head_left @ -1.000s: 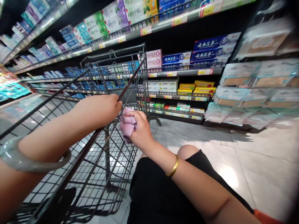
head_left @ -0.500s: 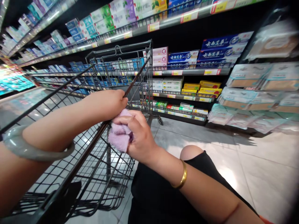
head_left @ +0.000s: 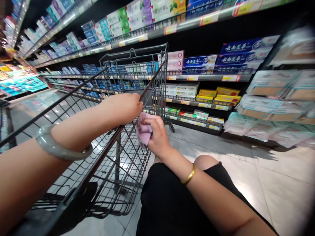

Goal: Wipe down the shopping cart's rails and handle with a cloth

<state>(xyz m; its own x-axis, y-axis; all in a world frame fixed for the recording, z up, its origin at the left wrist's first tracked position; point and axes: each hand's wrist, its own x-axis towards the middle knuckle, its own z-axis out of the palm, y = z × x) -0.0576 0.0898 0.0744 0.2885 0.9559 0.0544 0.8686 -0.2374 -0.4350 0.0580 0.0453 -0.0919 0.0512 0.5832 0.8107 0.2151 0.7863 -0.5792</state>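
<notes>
A dark wire shopping cart stands before me, its basket tilted across the view. Over its long brown-edged side rim lies my left hand, curled closed around the rim; most of its fingers are hidden behind the wrist and knuckles. My right hand is closed on a crumpled lilac cloth, held at the outer face of the basket wires just below my left hand. A grey bangle circles my left wrist and a gold one my right.
Long shelves of boxed goods run behind the cart, with price tags along their edges. Packets hang at the right. My knees in black cloth are close below my right arm. Pale tiles cover the floor.
My right hand has moved the cloth slightly up and forward along the outside of the basket. My left hand stays on the rim. The whole view has swung a little to the left.
</notes>
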